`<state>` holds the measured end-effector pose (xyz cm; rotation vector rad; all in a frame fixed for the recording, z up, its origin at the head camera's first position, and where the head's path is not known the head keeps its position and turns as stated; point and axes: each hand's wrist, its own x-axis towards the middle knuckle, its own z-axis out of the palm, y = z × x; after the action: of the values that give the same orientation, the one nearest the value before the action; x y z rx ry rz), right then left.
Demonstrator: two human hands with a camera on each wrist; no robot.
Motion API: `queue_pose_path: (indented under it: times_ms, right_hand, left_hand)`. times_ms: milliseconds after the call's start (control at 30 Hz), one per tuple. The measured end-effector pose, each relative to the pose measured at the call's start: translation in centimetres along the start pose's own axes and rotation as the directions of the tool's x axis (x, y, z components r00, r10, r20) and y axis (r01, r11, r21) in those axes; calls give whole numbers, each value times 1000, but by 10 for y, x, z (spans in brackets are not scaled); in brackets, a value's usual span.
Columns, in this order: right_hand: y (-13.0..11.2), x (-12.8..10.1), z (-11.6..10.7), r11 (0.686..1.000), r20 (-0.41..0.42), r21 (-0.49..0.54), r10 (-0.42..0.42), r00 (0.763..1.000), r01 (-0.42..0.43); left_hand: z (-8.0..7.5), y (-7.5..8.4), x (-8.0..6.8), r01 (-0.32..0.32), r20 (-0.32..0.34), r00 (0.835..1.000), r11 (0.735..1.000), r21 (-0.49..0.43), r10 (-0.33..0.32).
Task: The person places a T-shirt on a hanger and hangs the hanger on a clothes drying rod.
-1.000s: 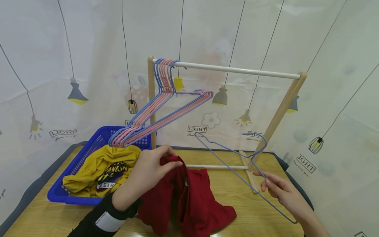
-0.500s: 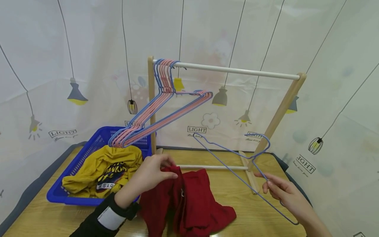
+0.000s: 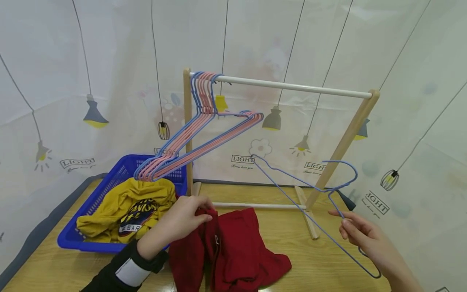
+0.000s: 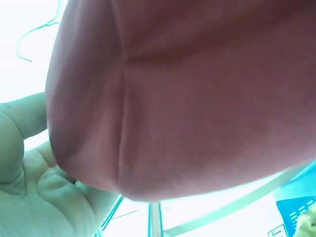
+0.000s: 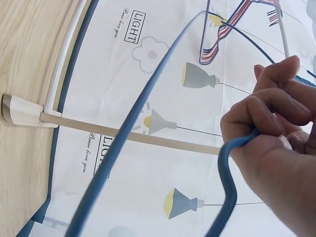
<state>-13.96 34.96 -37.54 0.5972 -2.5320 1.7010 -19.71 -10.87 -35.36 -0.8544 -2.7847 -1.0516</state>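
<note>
Wooden table (image 3: 292, 259) before lamp-print curtain; left hand (image 3: 182, 221) pinched red shirt (image 3: 237, 251) mid-table, right hand (image 3: 365, 239) gripped blue hanger (image 3: 292, 190) near right edge.

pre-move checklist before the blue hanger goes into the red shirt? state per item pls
1. Right hand grips blue hanger: ok.
2. Left hand pinches red shirt at its top edge: ok.
3. Shirt's neck opening spread wide: cannot tell, cloth is bunched.
4. Hanger apart from the rack: cannot tell, its hook overlaps the right post in the head view.
5. Free space on the rail: ok, spare hangers are bunched at its left end.
</note>
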Motion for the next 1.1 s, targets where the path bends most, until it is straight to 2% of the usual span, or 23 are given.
queue_pose_path:
  times_ms: [100,267,600,833,1100]
  right_hand:
    - [-1,-2,-2,1000,-20,-18,12,1000,-12]
    - [3,-4,-4,999,-43,-36,27,999,-29]
    - [6,-7,-5,996,-53,-57,67,996,-70]
    - [7,-10,-10,998,33,-51,-33,999,34]
    - [9,-13,-12,993,181,56,-117,976,108]
  left_hand:
    - [0,-3,-1,-28,-22,999,1000,-5,28]
    - [0,-7,-1,-58,-50,997,996,-64,55]
    - [4,-11,5,-42,-218,976,996,-74,25]
    - [7,-14,9,-54,-321,947,997,-57,33]
    - [6,-16,13,-108,-387,917,994,-23,91]
